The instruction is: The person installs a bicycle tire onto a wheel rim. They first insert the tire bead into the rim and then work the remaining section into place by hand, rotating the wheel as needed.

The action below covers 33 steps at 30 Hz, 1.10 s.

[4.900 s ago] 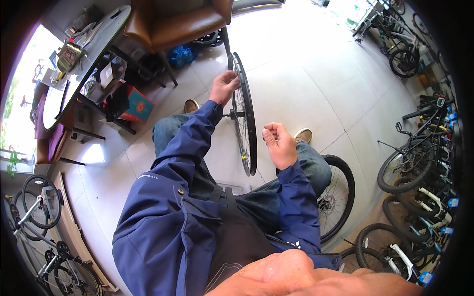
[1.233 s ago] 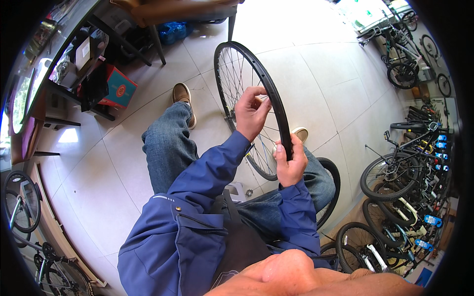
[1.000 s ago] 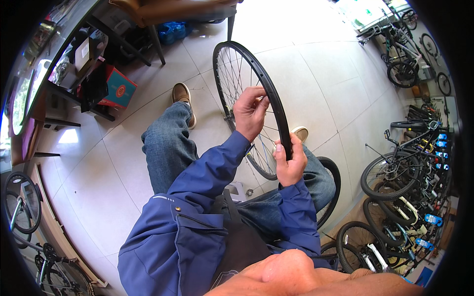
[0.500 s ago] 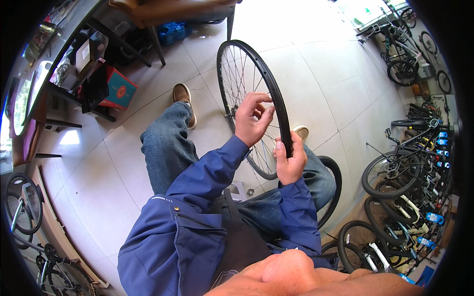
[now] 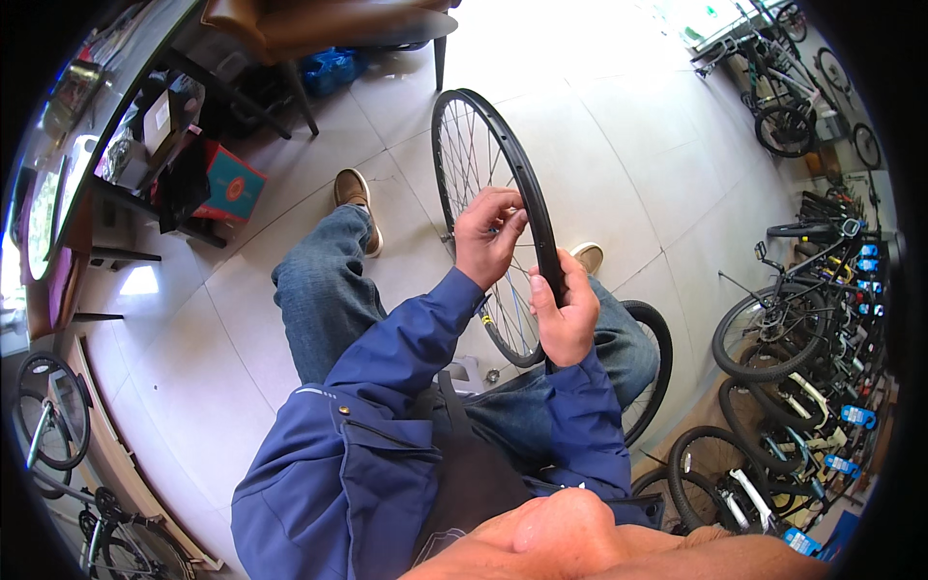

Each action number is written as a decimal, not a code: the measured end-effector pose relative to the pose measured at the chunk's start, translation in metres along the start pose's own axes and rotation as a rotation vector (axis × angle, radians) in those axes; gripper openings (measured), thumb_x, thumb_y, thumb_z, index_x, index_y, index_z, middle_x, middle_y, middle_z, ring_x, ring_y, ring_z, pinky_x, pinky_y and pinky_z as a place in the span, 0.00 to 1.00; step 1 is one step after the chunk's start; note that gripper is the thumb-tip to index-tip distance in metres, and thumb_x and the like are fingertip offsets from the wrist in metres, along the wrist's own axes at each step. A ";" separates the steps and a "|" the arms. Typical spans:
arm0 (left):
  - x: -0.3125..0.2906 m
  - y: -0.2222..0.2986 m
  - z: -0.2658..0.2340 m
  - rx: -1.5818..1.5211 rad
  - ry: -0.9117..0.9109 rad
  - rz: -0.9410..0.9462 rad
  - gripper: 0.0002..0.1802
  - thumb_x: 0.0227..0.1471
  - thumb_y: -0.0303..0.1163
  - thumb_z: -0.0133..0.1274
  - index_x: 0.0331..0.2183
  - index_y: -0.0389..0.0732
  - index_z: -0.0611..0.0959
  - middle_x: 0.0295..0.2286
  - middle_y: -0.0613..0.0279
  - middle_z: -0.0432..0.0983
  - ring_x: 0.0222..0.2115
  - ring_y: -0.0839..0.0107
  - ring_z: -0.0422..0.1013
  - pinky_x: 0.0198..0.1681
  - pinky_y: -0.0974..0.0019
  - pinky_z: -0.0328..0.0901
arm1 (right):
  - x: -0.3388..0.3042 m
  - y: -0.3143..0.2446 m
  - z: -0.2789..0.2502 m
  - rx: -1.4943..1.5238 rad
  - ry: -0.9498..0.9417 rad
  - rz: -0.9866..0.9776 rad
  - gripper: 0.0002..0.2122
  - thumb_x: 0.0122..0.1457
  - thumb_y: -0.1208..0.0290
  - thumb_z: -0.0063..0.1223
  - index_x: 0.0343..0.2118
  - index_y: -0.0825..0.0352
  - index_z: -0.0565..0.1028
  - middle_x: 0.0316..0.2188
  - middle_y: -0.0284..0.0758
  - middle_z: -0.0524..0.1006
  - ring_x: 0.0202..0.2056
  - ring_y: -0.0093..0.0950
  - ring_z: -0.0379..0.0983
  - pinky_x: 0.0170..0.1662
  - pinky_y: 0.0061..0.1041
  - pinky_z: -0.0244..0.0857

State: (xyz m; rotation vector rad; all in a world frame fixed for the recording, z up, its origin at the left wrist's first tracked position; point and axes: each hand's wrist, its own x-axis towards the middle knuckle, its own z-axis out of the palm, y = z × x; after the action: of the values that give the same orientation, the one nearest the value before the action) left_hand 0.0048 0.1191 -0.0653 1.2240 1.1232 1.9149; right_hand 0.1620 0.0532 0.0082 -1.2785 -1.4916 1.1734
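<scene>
A black bicycle wheel (image 5: 523, 169) without a tyre stands upright before me, its thin spokes running inside the rim. My right hand (image 5: 567, 311) grips the near part of the rim, thumb on the inner side and fingers around the outer side. Just left of it, my left hand (image 5: 488, 234) is at the rim's inner edge, in front of the spokes. Its fingers are curled and the thumb and fingertips come together in a pinch. Whatever they hold, if anything, is too small to make out.
A tyre (image 5: 661, 362) stands beside my right leg. A small round metal part (image 5: 493, 376) lies on the tiled floor between my legs. Several bicycles (image 5: 773, 333) line the right side. At the left are a red and teal box (image 5: 232, 184) and another bicycle (image 5: 50, 411).
The thumb and fingers of my left hand have drawn closer together. The wheel's top sits slightly lower and farther right in view, and my right hand still grips the rim.
</scene>
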 end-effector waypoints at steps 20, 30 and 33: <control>0.014 -0.007 -0.010 -0.190 0.114 -0.061 0.06 0.71 0.23 0.60 0.48 0.37 0.82 0.31 0.72 0.79 0.30 0.86 0.72 0.32 0.78 0.65 | -0.010 0.021 0.009 -0.266 -0.061 -0.286 0.22 0.65 0.77 0.66 0.61 0.70 0.74 0.47 0.42 0.83 0.44 0.37 0.84 0.50 0.33 0.77; 0.014 -0.002 -0.006 -0.163 0.070 -0.124 0.07 0.74 0.27 0.57 0.50 0.37 0.81 0.30 0.70 0.79 0.28 0.85 0.71 0.30 0.77 0.64 | -0.011 0.017 0.008 -0.237 -0.074 -0.255 0.21 0.65 0.76 0.65 0.60 0.71 0.75 0.47 0.43 0.82 0.45 0.37 0.83 0.51 0.33 0.76; 0.015 -0.002 -0.006 -0.201 0.080 -0.133 0.08 0.72 0.26 0.59 0.50 0.38 0.81 0.30 0.70 0.80 0.27 0.84 0.73 0.29 0.76 0.66 | -0.012 0.017 0.008 -0.213 -0.073 -0.214 0.21 0.65 0.76 0.65 0.61 0.70 0.75 0.47 0.43 0.82 0.45 0.37 0.83 0.51 0.33 0.77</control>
State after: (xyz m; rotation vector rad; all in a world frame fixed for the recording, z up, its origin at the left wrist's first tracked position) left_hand -0.0066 0.1303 -0.0619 0.9481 0.9981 1.9371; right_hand 0.1595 0.0411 -0.0104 -1.1889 -1.7972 0.9508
